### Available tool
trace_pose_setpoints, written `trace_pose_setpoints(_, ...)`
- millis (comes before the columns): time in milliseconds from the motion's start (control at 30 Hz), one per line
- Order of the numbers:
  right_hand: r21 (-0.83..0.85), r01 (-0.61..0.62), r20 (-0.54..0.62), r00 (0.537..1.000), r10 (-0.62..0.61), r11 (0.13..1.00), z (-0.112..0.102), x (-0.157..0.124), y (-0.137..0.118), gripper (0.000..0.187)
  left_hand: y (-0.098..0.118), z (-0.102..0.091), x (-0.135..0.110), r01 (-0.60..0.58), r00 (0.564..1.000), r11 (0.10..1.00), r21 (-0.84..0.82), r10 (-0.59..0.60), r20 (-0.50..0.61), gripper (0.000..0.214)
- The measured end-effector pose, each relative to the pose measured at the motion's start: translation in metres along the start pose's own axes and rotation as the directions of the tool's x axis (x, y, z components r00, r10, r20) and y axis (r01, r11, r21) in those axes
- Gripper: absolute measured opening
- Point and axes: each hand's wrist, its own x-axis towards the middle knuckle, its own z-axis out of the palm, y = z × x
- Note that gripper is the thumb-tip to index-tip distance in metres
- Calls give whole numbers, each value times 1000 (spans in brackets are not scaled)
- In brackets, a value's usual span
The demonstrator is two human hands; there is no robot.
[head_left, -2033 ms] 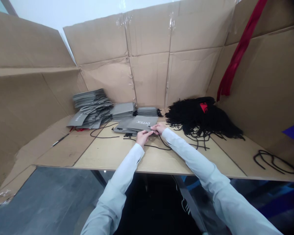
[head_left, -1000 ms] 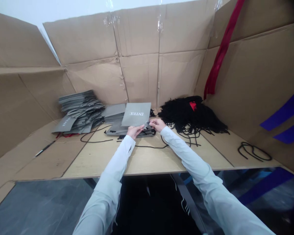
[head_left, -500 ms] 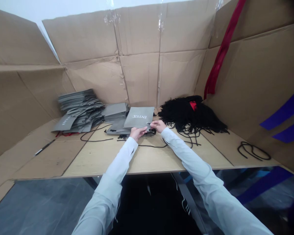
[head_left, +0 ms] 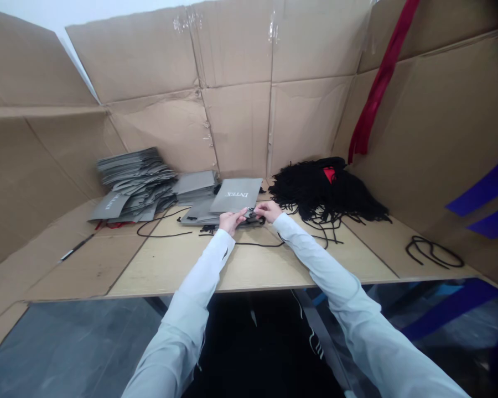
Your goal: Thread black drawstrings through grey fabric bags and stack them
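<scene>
A grey paper bag (head_left: 235, 196) printed with white INTEX letters stands tilted on top of a low pile of bags (head_left: 201, 213). My left hand (head_left: 231, 221) pinches its lower edge. My right hand (head_left: 268, 210) is close beside it, with its fingertips on a black cord end (head_left: 253, 217) at the bag's edge. The exact grip is partly hidden by my fingers. A thin black cord (head_left: 259, 244) trails across the table below my hands.
Left of my hands lie a tall stack of grey bags (head_left: 136, 179) and a smaller stack (head_left: 195, 185). A heap of black cords (head_left: 326, 190) lies to the right. Cardboard walls (head_left: 236, 127) surround the wooden table (head_left: 170, 265), which holds a pen (head_left: 78, 247) and a looped cord (head_left: 434, 252).
The bag has tipped lower from its raised position. My hands have moved closer together at its lower edge. The head view has shifted slightly.
</scene>
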Motion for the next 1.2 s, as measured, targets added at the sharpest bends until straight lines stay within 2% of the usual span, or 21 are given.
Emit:
trace_pose_setpoints(133, -139, 44, 89, 996, -31, 989, -8, -8, -9, 7, 5, -3, 3, -67, 995, 998, -22, 65, -78, 33)
trace_pose_setpoints(233, -139, 90, 84, 993, -79, 986, -7, -7, -8, 7, 7, -5, 4, -66, 993, 997, -28, 63, -96, 31)
trace_pose_setpoints(300, -91, 48, 45, 998, -44, 995, -5, -5, -6, 7, 6, -5, 3, -42, 996, 999, -2, 42, -83, 30)
trace_pose_setpoints(433, 105, -132, -63, 988, 139, 986, -3, -3, -6, 10, 1, -4, 0, 42, 998, 990, 135, -48, 36, 30)
trace_pose_setpoints(500, 150, -179, -84, 978, 193, 972, -4, -2, -5, 9, -2, -3, -1, 67, 993, 981, 180, -83, 83, 28)
trace_pose_setpoints(600, 112, -174, -123, 975, 187, 978, -5, 1, 0, 6, -4, -4, -2, 131, 968, 969, 209, -171, 185, 22)
trace_pose_setpoints(667, 48, -135, -173, 975, 142, 990, -4, 5, 6, 6, -5, -5, -2, 172, 933, 958, 228, -232, 274, 22)
trace_pose_setpoints(733, -16, -110, -213, 971, 104, 994, -4, 8, 11, 7, -6, -6, -3, 185, 913, 950, 253, -261, 314, 24)
trace_pose_setpoints(833, -67, -132, -239, 965, 112, 989, -5, 10, 13, 10, -8, -5, -4, 153, 924, 954, 258, -231, 306, 21)
trace_pose_setpoints(1000, -71, -146, -228, 965, 126, 987, -5, 6, 9, 15, -10, -1, -2, 94, 946, 981, 172, -141, 290, 16)
trace_pose_setpoints(1200, -110, -107, -237, 968, 78, 988, -6, 5, 6, 13, -10, 1, -1, 103, 958, 982, 160, -141, 248, 19)
